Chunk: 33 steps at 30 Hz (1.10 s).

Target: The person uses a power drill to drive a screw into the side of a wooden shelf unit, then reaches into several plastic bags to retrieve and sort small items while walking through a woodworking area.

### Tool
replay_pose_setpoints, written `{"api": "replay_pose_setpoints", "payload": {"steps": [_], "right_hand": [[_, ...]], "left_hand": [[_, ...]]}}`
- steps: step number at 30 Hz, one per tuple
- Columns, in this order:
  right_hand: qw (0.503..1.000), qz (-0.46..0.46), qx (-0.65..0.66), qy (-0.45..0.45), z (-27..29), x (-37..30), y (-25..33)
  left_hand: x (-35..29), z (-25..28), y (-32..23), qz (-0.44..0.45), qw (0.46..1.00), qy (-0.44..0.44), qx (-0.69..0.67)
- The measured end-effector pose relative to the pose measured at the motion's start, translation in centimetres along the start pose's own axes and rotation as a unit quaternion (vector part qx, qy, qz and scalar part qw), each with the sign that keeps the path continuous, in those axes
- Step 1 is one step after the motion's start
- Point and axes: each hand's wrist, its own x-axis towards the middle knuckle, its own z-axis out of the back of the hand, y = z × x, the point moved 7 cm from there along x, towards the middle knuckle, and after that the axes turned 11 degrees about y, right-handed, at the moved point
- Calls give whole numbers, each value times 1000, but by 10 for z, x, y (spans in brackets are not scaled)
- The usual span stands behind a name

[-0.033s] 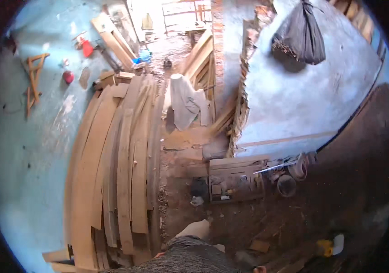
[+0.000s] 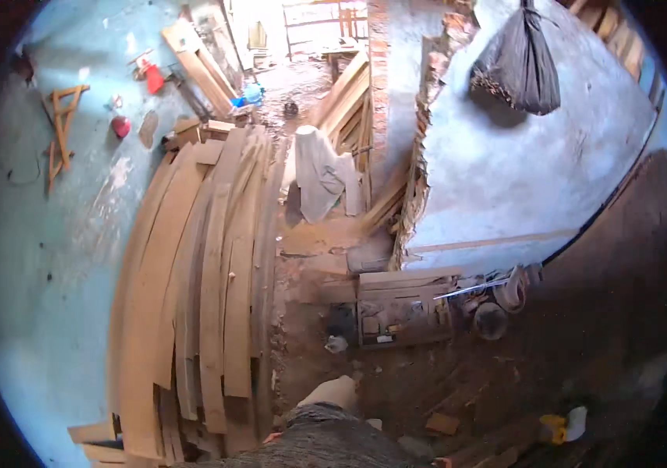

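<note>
Just a sliver of my left hand (image 2: pixel 272 437) shows at the lower edge, beside my dark grey top (image 2: pixel 337 441). It is nearest to a long stack of wooden planks (image 2: pixel 212 312) running along the left wall; whether it touches them I cannot tell. A small bit of my right hand (image 2: pixel 442 462) peeks out at the bottom, right of my body, over the dim floor. The fingers of both hands are mostly hidden, so I cannot see whether they hold anything. A light-coloured trouser leg or foot (image 2: pixel 335 391) sticks out ahead of my body.
A wooden tray of small items (image 2: pixel 405 341) lies on the floor ahead. Beyond it stands something draped in pale cloth (image 2: pixel 319 175). A black bag (image 2: pixel 522 66) hangs against the broken-edged wall (image 2: pixel 536 171). At the lower right is a yellow and white object (image 2: pixel 563 427).
The view has shifted very slightly. No object in the room has visibly moved, and both hands remain low at the bottom edge.
</note>
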Motion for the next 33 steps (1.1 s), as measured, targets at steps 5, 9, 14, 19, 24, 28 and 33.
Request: {"api": "replay_pose_setpoints", "payload": {"steps": [5,9,14,19,24,28,33], "right_hand": [[997,-4,-72,25,16,-5,18],[990,-19,-129,45,31,-58,27],[979,-116,-160,53,59,-146,16],[965,-190,-173,60,66,-221,-3],[955,-229,-174,71,64,-260,-8],[951,-239,-175,87,56,-265,-14],[950,-238,-171,106,50,-264,-14]], "left_hand": [[9,-15,-3,-21,999,-18,-23],[2,-4,14,-33,998,-26,-46],[9,7,10,-29,998,-5,-52],[3,12,24,-18,999,12,-48],[-10,15,31,-16,999,23,-41],[-25,16,36,-11,999,22,-43],[-42,20,37,-9,999,19,-43]]}}
